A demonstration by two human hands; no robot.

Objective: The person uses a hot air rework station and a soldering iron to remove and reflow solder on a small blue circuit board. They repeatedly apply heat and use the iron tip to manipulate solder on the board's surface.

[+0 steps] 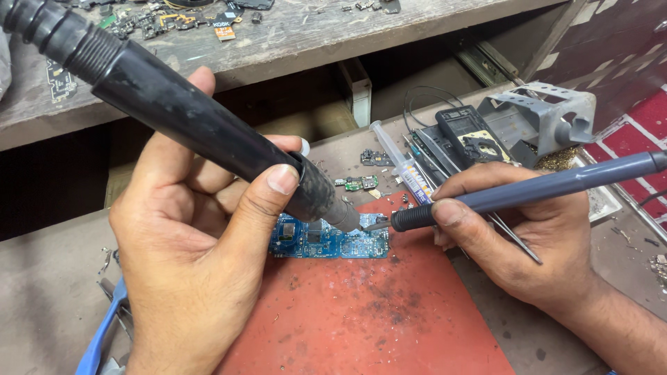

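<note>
My left hand [201, 236] comes up from 7 o'clock, palm turned inward, wrist low at the frame's bottom edge. Fingers curled tight round the black hot-air wand [180, 111]; thumb pressed along its lower barrel. Wand slants down from 10 o'clock, ribbed hose at the top corner, metal nozzle aimed at the board's upper edge.

My right hand [528, 236] enters from 4 o'clock, forearm along the bench. Closed in a pen grip on a grey-blue soldering iron [542, 187], thumb and forefinger pinching the dark collar. Handle runs off toward 3 o'clock; tip points toward 9 o'clock and meets the nozzle just over the board. A pair of thin metal tweezers [517, 239] is also tucked in this hand, slanting toward 5 o'clock.

Blue circuit board [333, 243] lies flat at centre, on the top edge of a red work mat [361, 312] that is scorched and speckled dark. Board is small, oblong, packed with tiny parts; its left end is hidden behind my left thumb.

At 1 o'clock from the board: a flux syringe [396, 156], clear barrel, lying slantwise. Farther toward 2 o'clock, a grey metal iron stand [538, 118]. A small green board scrap [361, 182] sits just above the mat.
</note>
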